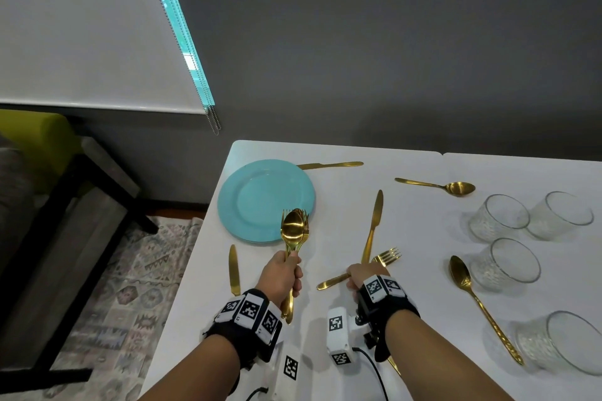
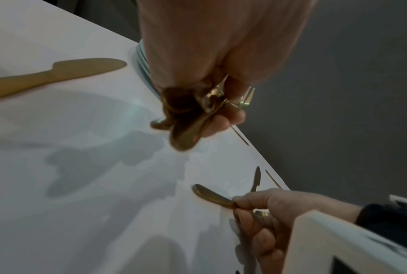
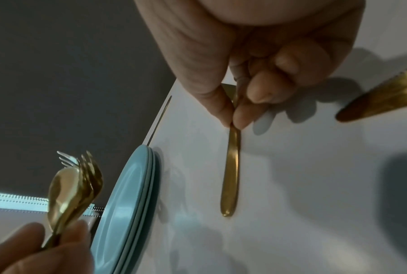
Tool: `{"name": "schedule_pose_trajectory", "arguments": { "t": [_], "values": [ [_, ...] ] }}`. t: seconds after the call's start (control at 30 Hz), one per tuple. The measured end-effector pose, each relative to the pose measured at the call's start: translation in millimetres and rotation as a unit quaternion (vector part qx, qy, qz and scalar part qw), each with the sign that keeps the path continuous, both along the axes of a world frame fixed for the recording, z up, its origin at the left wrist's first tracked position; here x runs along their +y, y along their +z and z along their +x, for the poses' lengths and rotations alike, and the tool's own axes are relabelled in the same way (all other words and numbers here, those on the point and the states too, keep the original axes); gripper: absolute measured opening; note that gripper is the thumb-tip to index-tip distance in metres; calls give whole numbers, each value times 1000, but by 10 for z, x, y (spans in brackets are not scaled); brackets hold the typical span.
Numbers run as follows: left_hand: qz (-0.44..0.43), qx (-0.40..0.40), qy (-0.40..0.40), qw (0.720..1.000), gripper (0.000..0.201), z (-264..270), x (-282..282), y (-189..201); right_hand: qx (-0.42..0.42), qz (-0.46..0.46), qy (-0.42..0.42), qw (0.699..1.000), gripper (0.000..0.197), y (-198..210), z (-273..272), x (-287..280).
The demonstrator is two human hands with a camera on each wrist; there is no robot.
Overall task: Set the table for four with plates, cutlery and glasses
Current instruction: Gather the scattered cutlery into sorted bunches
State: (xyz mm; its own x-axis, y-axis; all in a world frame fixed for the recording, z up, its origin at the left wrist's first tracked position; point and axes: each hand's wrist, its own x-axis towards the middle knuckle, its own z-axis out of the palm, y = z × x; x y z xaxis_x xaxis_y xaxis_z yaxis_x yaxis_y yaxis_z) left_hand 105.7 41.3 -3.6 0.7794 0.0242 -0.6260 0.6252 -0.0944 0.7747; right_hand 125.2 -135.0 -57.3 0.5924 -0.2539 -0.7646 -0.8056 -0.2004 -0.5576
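My left hand (image 1: 282, 273) clamps the cutlery bundle (image 1: 294, 231); my right hand (image 1: 358, 277) pinches a fork (image 1: 361, 270) mid-handle, so I judge it may pivot loose.

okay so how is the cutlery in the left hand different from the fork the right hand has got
The left hand grips a bundle of cutlery, spoons and forks together; the right hand pinches one single fork. The bundle stands upright, heads up, lifted off the table; the fork lies flat on it, crossing a knife. Both are gold-coloured.
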Motion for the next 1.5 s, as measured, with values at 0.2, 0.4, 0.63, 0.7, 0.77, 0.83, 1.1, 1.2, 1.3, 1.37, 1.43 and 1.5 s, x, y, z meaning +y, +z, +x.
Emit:
{"name": "schedule_pose_trajectory", "arguments": {
  "t": [0.2, 0.4, 0.63, 0.7, 0.77, 0.83, 1.1, 1.2, 1.3, 1.37, 1.43, 1.5],
  "values": [
    [-14, -6, -20, 1000, 21, 70, -118, 28, 13, -25, -41, 999, 33, -16, -173, -68],
    [-20, -13, -39, 999, 21, 168, -320, 50, -99, -50, 40, 993, 35, 401, -221, -150],
    [-28, -7, -88, 996, 16, 255, -608, 128, -183, -30, 207, 961, 25, 794, -148, -244],
    [-51, 2, -105, 993, 19, 254, -676, 142, -184, -20, 219, 958, 25, 803, -125, -259],
    [-80, 11, -111, 991, 20, 243, -733, 149, -189, -25, 223, 956, 25, 802, -101, -276],
    [-97, 19, -115, 988, 19, 221, -775, 164, -189, -41, 231, 954, 27, 787, -90, -293],
    [-29, 11, -149, 988, 20, 153, -881, 107, -189, -57, 219, 955, 23, 740, -174, -432],
    [-24, 11, -135, 991, 18, 145, -931, 89, -166, -129, 174, 962, 15, 723, -226, -704],
    [-17, 11, -126, 992, 19, 138, -985, 86, -80, -274, 143, 948, 27, 657, -320, -1097],
    [-15, 11, -127, 992, 19, 131, -1025, 80, -32, -325, 112, 938, 33, 611, -448, -1306],
    [-18, 12, -128, 991, 19, 118, -1068, 70, 10, -366, 104, 925, 28, 545, -594, -1432],
    [-19, 13, -135, 991, 19, 95, -1107, 61, 37, -387, 108, 915, 24, 445, -708, -1499]
  ]
}}
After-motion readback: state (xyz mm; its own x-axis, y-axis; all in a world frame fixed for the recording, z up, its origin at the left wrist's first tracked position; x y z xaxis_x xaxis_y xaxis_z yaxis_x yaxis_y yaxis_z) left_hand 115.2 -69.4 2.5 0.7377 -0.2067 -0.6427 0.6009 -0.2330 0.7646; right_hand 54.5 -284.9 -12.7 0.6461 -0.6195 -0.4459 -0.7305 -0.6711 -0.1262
